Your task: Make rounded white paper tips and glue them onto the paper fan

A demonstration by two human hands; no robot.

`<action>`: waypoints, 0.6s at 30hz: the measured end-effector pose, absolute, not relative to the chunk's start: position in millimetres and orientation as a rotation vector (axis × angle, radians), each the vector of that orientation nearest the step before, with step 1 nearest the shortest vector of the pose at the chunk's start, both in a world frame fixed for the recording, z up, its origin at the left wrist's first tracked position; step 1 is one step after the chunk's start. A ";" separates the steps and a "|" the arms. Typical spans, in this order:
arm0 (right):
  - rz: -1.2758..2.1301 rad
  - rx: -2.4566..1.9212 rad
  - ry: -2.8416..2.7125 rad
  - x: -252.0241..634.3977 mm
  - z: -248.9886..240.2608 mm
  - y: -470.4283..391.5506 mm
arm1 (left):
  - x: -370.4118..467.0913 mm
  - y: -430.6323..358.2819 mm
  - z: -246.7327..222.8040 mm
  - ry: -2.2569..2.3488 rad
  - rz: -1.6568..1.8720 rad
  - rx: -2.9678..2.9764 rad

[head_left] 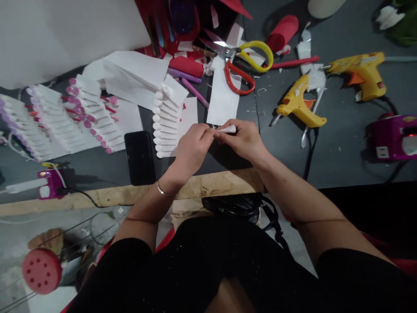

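Between my two hands, over the front part of the dark table, is a small white paper cone (pixel 227 129). My left hand (pixel 194 145) pinches its narrow end with closed fingers. The fingers of my right hand (pixel 243 138) are wrapped round its wider end. Just left of my left hand lies a row of white rolled pieces (pixel 167 124) on white paper. A white paper strip (pixel 223 102) lies right behind my hands. Scissors (pixel 230 53) with one yellow and one red handle rest open across that strip's far end.
Two yellow glue guns (pixel 298 104) with cords lie at the right, near a purple box (pixel 395 138). A black phone (pixel 140 158) is at the left, beside rows of pink-tipped pieces (pixel 94 113). Red rolls (pixel 283 32) sit farther back.
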State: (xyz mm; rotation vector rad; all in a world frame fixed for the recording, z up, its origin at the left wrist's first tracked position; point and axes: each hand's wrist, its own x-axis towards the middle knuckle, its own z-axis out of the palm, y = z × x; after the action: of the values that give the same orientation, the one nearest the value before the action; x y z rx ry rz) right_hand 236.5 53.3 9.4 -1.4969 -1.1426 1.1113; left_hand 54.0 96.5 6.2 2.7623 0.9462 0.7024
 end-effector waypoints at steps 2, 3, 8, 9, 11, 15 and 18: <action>1.166 -1.466 -1.090 237.3 11.3 54.3 | 54.8 96.9 6.4 0.943 0.770 2.726; 1.195 -1.446 -1.050 237.4 12.1 55.1 | 55.4 97.2 6.9 0.935 0.814 2.696; 1.503 -1.173 -0.717 236.7 12.2 60.1 | 60.0 98.3 7.4 0.918 0.997 2.370; 1.581 -1.109 -0.659 236.6 11.8 60.8 | 61.1 98.6 6.4 0.913 1.021 2.285; 1.715 -1.018 -0.570 236.4 11.3 61.3 | 63.3 99.0 3.7 0.868 1.079 2.156; 1.806 -0.958 -0.480 235.5 12.0 60.4 | 65.6 98.7 0.4 0.837 1.178 2.100; 1.736 -0.978 -0.521 235.8 12.4 60.1 | 65.1 98.6 2.0 0.894 1.194 2.187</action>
State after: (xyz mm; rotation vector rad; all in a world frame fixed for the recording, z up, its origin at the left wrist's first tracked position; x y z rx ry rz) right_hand 235.8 60.1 12.4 -0.9776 -0.5205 1.7359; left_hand 65.1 98.6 2.0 2.1873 0.8943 1.1944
